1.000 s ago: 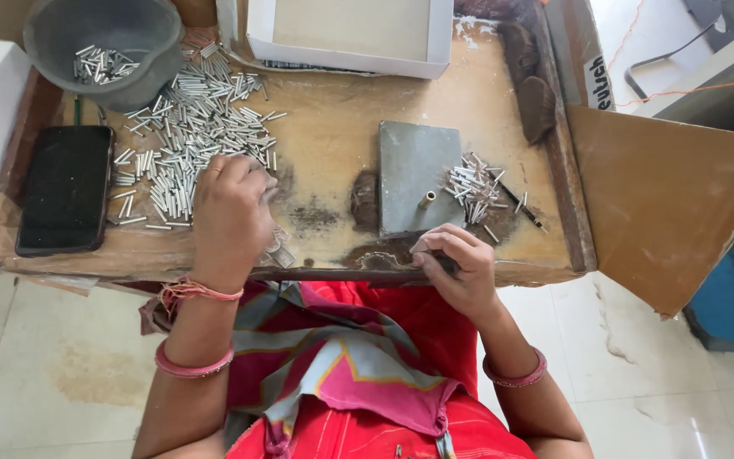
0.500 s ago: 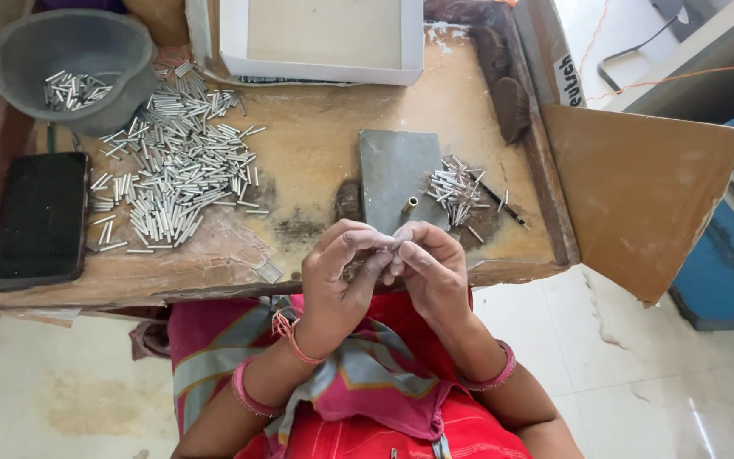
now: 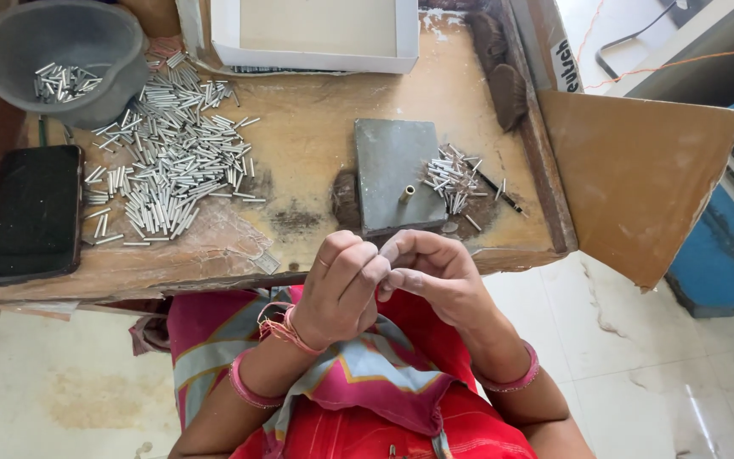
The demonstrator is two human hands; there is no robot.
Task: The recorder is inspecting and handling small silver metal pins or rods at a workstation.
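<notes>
Hands [image 3: 388, 280] together — beside metal tubes [image 3: 167, 170]

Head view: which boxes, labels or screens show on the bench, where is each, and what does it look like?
White cardboard box: far edge of the bench, shallow, open, rectangular, pale brown inside.
Phone: left end of the bench, flat black rectangle, screen dark.
Printed label: right rim of the bench, narrow white strip with dark print.

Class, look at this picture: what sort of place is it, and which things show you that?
Probably a small hand-assembly workbench: a worn wooden table with a heap of small metal tubes, a grey bowl holding more, and a grey metal block with a brass peg.
</notes>
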